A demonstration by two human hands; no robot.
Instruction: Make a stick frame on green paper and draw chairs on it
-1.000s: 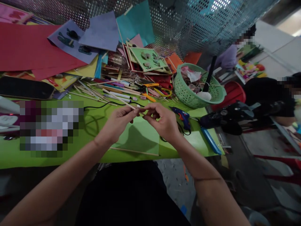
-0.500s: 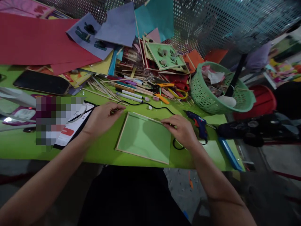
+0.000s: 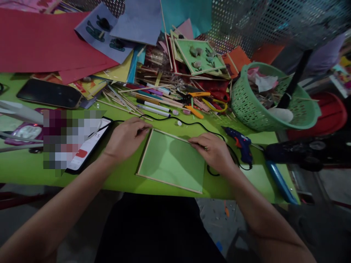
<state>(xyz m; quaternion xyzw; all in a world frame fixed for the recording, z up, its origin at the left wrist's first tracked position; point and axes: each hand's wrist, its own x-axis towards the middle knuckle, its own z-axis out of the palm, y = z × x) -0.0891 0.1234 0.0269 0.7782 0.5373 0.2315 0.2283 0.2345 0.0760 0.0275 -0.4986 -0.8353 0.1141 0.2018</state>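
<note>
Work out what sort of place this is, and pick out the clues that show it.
Probably a craft workspace: there is a blue glue gun, a scatter of loose wooden sticks, and a green sheet edged with thin sticks on three sides.

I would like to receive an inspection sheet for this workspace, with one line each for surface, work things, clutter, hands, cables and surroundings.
Surface: table covered in bright green.
Work things: pale green sheet with sticks along its left, far and near edges; on its right edge, nothing seen.
Clutter: markers, orange-handled tool, phone, red paper, green basket holding scraps.
Hands: left hand by the sheet's far left corner; right hand with fingers at the far stick; firmness of grip unclear.
Cables: black cord passing beyond the sheet; glue gun to the right.
Surroundings: perforated panel behind; red container past the basket.
</note>
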